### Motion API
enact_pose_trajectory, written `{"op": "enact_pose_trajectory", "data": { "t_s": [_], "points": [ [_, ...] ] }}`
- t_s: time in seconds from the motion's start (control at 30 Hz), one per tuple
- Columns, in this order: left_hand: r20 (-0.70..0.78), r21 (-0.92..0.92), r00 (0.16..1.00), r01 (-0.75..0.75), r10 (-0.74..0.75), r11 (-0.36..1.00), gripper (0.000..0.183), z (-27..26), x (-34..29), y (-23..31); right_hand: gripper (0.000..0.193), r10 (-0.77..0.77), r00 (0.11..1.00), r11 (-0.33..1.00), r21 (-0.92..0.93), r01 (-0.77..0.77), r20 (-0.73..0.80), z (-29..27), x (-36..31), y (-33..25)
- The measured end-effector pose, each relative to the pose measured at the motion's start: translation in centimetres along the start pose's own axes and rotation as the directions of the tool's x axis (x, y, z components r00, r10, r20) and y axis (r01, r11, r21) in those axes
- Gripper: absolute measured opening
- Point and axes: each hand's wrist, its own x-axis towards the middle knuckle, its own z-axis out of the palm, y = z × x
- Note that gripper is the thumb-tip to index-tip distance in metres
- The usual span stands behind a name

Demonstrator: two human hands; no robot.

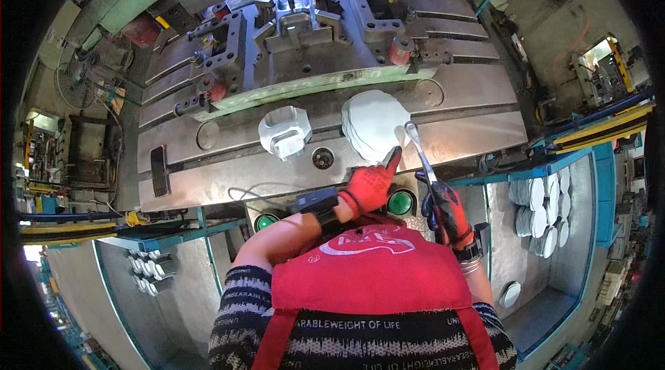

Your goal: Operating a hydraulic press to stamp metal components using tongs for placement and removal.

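My right hand (447,212), in a red and black glove, is closed around the handle of a long grey tool with a rounded head (422,152). Its head rests at or just over the right edge of a stack of thin, roundish metal blanks (374,124). My left hand (370,186), in a red glove with dark fingertips, has its index finger stretched toward the near edge of that stack. Whether it touches the sheets is hard to tell; its other fingers are partly hidden. Left of the stack lies a formed, silvery metal part (285,132) with a raised middle.
Beyond the stack stands a press die (298,38) with red-capped posts on the slotted bed. A phone (160,170) lies at the bed's left. Green buttons (400,202) sit at the front. Bins below hold formed parts (151,269) on the left and blanks (540,211) on the right.
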Motion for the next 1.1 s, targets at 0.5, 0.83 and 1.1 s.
{"op": "enact_pose_trajectory", "data": {
  "t_s": [0.5, 0.83, 1.1],
  "points": [
    [-0.084, 0.044, 0.996, 0.004, -0.001, 0.999, 0.069, 2.8, 2.9, -0.2, 0.031, -0.103, 0.97, 0.948, -0.273, 0.163, 0.22, -0.3, 0.8, -1.5],
    [-0.1, -0.067, 0.995, -0.007, 0.001, 0.998, 0.083, 1.1, 2.1, -0.9, 0.03, -0.039, 0.99, 0.997, -0.059, 0.047, 0.138, 3.1, -0.4, -5.9],
    [-0.116, -0.229, 0.993, 0.008, -0.035, 0.973, 0.055, -3.5, -4.0, -2.4, 0.026, -0.386, 0.897, 0.907, -0.088, 0.412, 0.217, 8.6, 7.9, -5.4]
  ]
}}
